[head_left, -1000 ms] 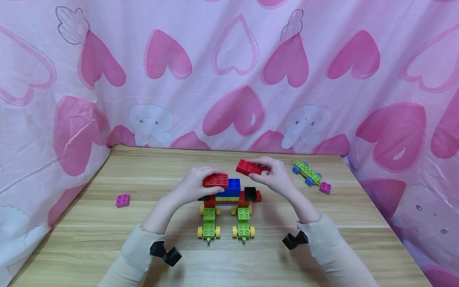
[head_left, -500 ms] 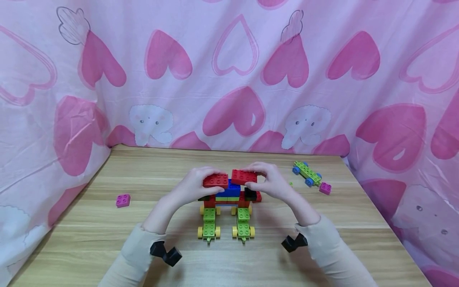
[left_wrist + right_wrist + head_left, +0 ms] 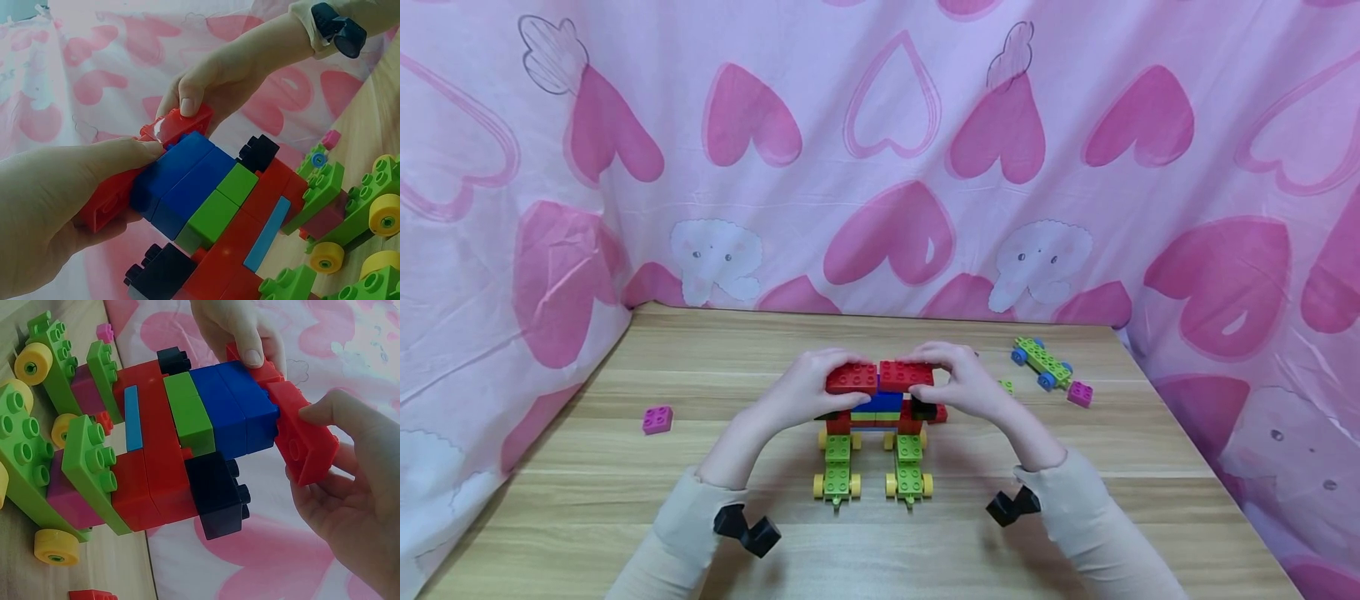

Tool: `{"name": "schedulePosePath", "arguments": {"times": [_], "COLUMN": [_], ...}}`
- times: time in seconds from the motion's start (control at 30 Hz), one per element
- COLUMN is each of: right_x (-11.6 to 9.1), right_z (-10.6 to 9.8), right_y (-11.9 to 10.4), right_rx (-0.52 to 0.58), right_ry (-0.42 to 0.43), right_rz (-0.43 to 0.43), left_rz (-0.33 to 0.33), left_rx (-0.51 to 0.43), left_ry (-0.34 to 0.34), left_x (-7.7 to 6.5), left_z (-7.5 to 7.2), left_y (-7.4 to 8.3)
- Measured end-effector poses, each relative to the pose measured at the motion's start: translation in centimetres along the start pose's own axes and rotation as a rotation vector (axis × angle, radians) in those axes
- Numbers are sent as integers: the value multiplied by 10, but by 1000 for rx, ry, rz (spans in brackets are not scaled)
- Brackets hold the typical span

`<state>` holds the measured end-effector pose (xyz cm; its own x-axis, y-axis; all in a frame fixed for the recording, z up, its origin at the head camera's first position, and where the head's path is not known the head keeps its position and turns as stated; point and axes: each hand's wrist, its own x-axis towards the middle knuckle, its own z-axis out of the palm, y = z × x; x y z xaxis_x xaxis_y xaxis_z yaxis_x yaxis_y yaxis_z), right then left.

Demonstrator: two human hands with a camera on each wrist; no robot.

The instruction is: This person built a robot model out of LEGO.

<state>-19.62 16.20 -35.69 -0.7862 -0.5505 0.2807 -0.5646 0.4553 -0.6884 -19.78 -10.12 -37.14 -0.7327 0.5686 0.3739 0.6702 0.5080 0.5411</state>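
A tower of toy building bricks stands on green wheeled bases (image 3: 910, 479) with yellow wheels. Its body has red bricks, green bricks (image 3: 189, 412), blue bricks (image 3: 187, 175) on top and a black brick (image 3: 215, 494) at each side. My left hand (image 3: 801, 387) pinches a red brick (image 3: 852, 377) at the left end of the blue top. Between thumb and fingers, my right hand (image 3: 962, 383) holds another red brick (image 3: 906, 376) over the right end. The two red bricks lie end to end; in the right wrist view, blue studs show beneath the right one.
Loose on the wooden table are a pink brick (image 3: 657, 419) at left, another pink brick (image 3: 1080, 392) beside a green base with blue wheels (image 3: 1042, 362) at right, and a small green piece (image 3: 1006, 386). A red brick (image 3: 942, 412) lies close behind the tower. A pink heart-patterned curtain (image 3: 887, 233) surrounds the table.
My right hand has brought its red brick left and down onto the blue top, levelling it beside the other red brick. My left hand has stayed in place.
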Motion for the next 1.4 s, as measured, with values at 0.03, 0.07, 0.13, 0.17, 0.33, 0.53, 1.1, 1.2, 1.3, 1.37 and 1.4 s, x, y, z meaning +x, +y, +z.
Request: {"name": "schedulePosePath", "arguments": {"times": [0.03, 0.07, 0.13, 0.17, 0.33, 0.53, 1.1, 1.2, 1.3, 1.37, 1.4], "right_x": [0, 0, 1, 1, 3, 5, 16, 17, 17, 17, 17], "right_z": [0, 0, 0, 0, 0, 0, 13, 13, 13, 14, 14], "right_y": [1, 1, 2, 2, 2, 3, -9, -10, -11, -12, -13], "right_rx": [-4, -11, -30, -39, -63, -71, -108, -117, -118, -118, -118], "right_ry": [-1, -2, -1, -1, -6, -13, 35, 38, 33, 29, 27], "right_rz": [-3, -7, -16, -20, -31, -34, -84, -86, -71, -58, -54], "left_rz": [-2, -3, -1, 1, -1, -27, -1, -1, -7, -7, -12], "left_rx": [4, 7, 14, 15, 20, 39, 33, 27, 25, 30, 30], "left_ry": [-4, -7, -15, -18, -21, -26, 6, -9, -28, -33, -36], "left_x": [0, 1, 2, 3, 6, 9, 9, 9, 7, 6, 6], "left_z": [0, 0, 0, 0, 0, 0, 3, 1, -2, -4, -4], "left_y": [1, 1, 3, 4, 8, 13, 11, 10, 9, 8, 8]}}
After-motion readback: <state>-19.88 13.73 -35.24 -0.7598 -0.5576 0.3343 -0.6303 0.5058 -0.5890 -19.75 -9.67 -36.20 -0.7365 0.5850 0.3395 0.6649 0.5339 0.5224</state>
